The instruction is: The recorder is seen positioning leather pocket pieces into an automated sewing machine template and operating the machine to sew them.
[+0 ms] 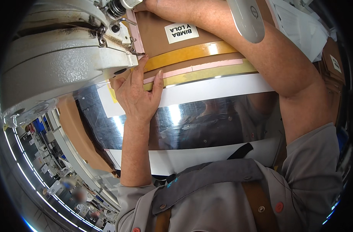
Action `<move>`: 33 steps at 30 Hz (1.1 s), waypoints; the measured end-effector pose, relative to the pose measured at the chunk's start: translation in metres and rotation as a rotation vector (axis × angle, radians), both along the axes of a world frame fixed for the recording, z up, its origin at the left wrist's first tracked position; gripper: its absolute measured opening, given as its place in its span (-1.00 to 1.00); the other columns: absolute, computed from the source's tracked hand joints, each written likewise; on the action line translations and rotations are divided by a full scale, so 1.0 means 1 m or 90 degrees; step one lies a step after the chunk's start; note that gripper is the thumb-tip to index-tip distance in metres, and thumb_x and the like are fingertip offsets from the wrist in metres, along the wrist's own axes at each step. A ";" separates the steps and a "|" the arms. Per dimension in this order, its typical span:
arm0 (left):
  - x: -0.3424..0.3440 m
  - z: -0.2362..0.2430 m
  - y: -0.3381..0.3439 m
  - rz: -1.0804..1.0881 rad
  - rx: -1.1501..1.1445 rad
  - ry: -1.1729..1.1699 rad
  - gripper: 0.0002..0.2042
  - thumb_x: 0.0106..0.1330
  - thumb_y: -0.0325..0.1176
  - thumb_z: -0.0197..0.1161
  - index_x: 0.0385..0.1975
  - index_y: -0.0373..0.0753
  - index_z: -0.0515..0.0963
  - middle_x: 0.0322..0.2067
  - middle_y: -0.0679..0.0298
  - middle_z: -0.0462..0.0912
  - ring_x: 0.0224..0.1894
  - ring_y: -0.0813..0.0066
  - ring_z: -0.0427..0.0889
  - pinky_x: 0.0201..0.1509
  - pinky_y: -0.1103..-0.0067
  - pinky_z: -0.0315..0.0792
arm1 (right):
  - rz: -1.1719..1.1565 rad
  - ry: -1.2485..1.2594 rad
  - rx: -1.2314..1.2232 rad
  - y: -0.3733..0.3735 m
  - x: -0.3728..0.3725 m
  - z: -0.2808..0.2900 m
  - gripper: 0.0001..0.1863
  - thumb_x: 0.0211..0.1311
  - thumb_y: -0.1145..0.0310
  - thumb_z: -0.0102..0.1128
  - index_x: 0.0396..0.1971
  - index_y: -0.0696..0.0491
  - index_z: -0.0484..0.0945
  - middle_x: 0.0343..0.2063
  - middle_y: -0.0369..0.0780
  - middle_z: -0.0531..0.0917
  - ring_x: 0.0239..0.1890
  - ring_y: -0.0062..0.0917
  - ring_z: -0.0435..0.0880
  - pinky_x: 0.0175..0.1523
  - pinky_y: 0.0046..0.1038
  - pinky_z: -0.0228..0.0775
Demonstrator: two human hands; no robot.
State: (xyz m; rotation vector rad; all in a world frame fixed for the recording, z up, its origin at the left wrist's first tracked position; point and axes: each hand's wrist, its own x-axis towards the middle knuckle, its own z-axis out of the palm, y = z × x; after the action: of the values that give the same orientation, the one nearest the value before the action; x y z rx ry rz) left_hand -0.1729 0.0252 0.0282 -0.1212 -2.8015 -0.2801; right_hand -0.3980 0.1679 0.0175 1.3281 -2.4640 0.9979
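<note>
My left hand (137, 92) rests on the work beside the white sewing machine head (64, 63), fingers apart. Its index fingertip touches the brown panel (153, 34) just by the needle and presser foot (138, 53). Under and around it lie a yellow-orange strip (184, 54), pale pink strips (219, 63) and a pale yellow strip (207, 72). My right forearm (250, 46) reaches over the panel to my right hand (145, 5), at the top edge behind the machine, its fingers mostly hidden. A printed white label (180, 33) sits on the panel.
A shiny metal plate (192, 120) with white borders lies below the strips. A grey oblong fixture (248, 21) hangs over my right forearm. Stacked brown pieces (331, 63) and white sheets (300, 27) are at the right. A tan piece (78, 131) and a workroom show at lower left.
</note>
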 end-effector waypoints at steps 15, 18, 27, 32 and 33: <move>-0.006 0.004 -0.005 -0.032 -0.050 0.008 -0.62 0.34 -0.07 0.35 0.11 -0.02 0.63 -0.37 0.28 0.79 -0.51 0.45 0.64 -0.16 0.45 0.29 | -0.001 0.220 0.127 0.006 0.035 0.009 -0.41 0.25 0.06 0.22 0.10 0.24 0.58 0.09 0.02 0.59 0.20 -0.16 0.54 0.34 -0.11 0.32; -0.005 0.008 -0.002 -0.019 -0.076 -0.010 -0.60 0.34 -0.06 0.35 0.13 -0.01 0.62 -0.35 0.26 0.79 -0.51 0.44 0.64 -0.20 0.43 0.31 | 0.023 0.148 0.123 0.011 0.035 0.006 -0.43 0.25 0.06 0.21 0.07 0.23 0.58 0.03 0.03 0.62 0.16 -0.16 0.55 0.29 -0.11 0.34; 0.002 0.011 0.015 -0.008 -0.021 -0.061 -0.46 0.32 0.07 0.33 0.21 -0.11 0.58 -0.43 0.19 0.76 -0.63 0.39 0.54 -0.29 0.48 0.33 | 0.011 0.154 0.082 0.013 0.045 0.001 -0.33 0.20 -0.02 0.22 0.12 0.25 0.53 0.03 0.02 0.61 0.18 -0.13 0.51 0.34 -0.11 0.24; 0.000 0.012 0.014 -0.023 -0.039 -0.063 -0.45 0.35 0.09 0.30 0.20 -0.14 0.58 -0.51 0.20 0.74 -0.67 0.37 0.49 -0.32 0.46 0.35 | 0.019 0.127 0.104 0.015 0.047 0.005 -0.30 0.20 -0.04 0.22 0.17 0.24 0.51 0.07 0.02 0.59 0.20 -0.13 0.49 0.35 -0.11 0.22; -0.001 0.013 0.015 -0.028 -0.054 -0.055 -0.45 0.35 0.09 0.30 0.20 -0.14 0.57 -0.54 0.20 0.73 -0.69 0.37 0.48 -0.33 0.46 0.36 | 0.020 0.125 0.112 0.016 0.047 0.006 -0.29 0.21 -0.04 0.22 0.17 0.23 0.51 0.08 0.02 0.59 0.20 -0.13 0.49 0.36 -0.11 0.22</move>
State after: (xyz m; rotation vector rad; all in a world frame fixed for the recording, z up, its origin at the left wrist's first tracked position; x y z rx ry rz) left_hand -0.1736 0.0400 0.0414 -0.1952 -2.9008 -0.1811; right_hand -0.3508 0.1838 0.0235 1.4435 -2.4330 0.6337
